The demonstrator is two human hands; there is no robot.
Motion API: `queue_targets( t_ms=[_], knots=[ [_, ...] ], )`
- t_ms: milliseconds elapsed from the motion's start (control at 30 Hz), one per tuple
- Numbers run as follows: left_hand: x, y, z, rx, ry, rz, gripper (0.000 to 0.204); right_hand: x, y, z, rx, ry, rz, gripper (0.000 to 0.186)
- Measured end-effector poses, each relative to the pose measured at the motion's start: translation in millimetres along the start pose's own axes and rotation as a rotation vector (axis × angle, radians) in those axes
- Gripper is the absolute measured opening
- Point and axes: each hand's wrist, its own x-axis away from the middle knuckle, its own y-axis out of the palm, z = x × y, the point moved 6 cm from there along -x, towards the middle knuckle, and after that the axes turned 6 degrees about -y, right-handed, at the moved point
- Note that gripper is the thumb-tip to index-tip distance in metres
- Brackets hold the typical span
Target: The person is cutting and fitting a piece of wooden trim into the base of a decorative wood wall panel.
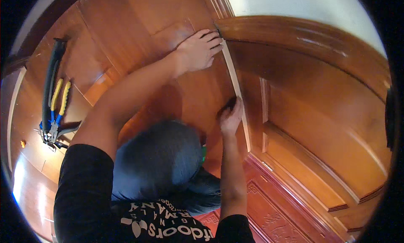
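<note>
A long, thin, pale wood strip lies along the joint where the brown plank floor meets the panelled wood on the right. My left hand rests at the far end of this strip, fingers spread and pressed down, fingertips touching the edge by the corner. Nearer to me, my right hand is closed at the strip's middle, thumb and fingers against it. A dark shadow beside the right hand partly hides its fingertips.
On the floor at left lie pliers with yellow and blue handles and a long black-handled tool. A small orange piece is near them. Brown wall panelling rises at right; a carved reddish panel lies below. My bent knee is between my arms.
</note>
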Motion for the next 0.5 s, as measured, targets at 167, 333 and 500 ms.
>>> queue_targets(
  t_ms=[167,333,500],
  knots=[
    [-4,3,1,0.024,0.0,0.022,0.057,-106,2,-66,-0.008,-0.108,0.031,0.062],
    [-5,7,2,0.092,-0.069,0.077,0.051,-120,33,-84,0.053,-0.041,0.088,0.063],
    [-9,6,6,0.114,-0.092,0.094,0.052,-114,42,-68,0.015,-0.148,0.164,0.061]
  ],
)
